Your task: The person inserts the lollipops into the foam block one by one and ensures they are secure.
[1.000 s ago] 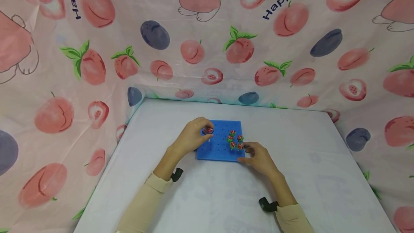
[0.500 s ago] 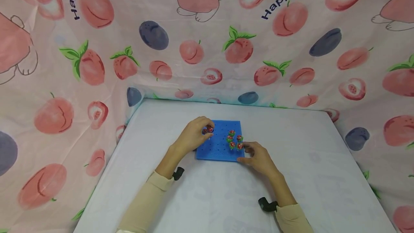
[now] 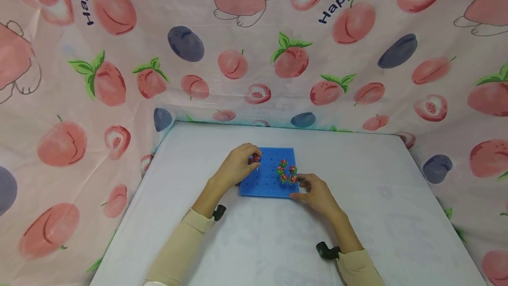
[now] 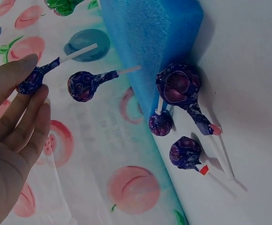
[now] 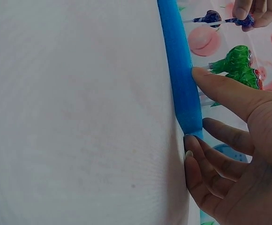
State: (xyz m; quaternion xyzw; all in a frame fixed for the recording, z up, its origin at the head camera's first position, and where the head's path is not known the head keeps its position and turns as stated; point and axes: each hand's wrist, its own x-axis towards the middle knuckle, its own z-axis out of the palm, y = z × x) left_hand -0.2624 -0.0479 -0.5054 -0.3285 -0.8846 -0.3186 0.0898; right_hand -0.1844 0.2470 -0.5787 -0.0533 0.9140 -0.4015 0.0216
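Observation:
My left hand [image 3: 236, 164] pinches a purple-wrapped lollipop [image 4: 30, 82] by its round head, over the left part of a blue foam board [image 3: 266, 186] with rows of holes. Its white stick points down toward the board, its tip apart from the foam in the left wrist view. Close beside it another purple lollipop [image 4: 82, 86] stands with its stick meeting the foam. Several green-and-red lollipops [image 3: 283, 178] stand upright at the board's right side. At the near right corner my right hand [image 3: 317, 193] rests thumb and fingertips, loosely bent, against the board's edge [image 5: 185, 89].
Several more purple lollipops [image 4: 178, 86] lie on the white tabletop [image 3: 357, 224] beside the board's left side, mostly hidden by the left hand in the head view. A fruit-printed cloth [image 3: 238, 69] hangs behind and at both sides.
The head view has drifted slightly. My left wrist has shifted a little to the right, with the lollipop still pinched over the board. The right hand stays at the board's corner.

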